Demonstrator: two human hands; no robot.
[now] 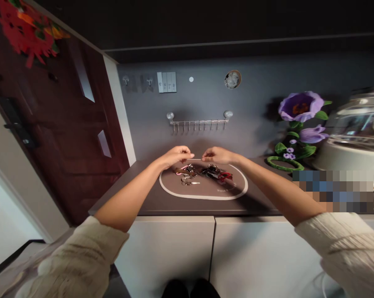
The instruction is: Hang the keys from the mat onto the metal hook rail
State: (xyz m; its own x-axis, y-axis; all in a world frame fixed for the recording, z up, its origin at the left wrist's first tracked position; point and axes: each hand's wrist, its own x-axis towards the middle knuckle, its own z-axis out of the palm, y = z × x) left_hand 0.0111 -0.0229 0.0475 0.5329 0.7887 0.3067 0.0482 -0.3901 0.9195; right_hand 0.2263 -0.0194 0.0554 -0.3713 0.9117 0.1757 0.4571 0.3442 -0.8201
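Several bunches of keys lie on an oval brown mat [202, 193] with a white rim. One bunch at the left [188, 170] has pink and brown pieces, and a small set of keys [190, 182] lies just below it. A bunch at the right [218, 171] has a red piece and black parts. Over the mat's far left edge, my left hand [176, 156] is closed, thumb and fingertips drawn together. My right hand [218, 155] faces it across a short gap, its fingers curled in. Whatever either holds, if anything, is too small to make out.
A rail with several small hooks [199, 122] is fixed to the grey wall behind the mat. Purple artificial flowers [301, 107] and a white appliance with a clear lid [354, 153] stand at the right. A dark red door [90, 124] is at the left. Overhead hangs a dark cabinet [224, 25].
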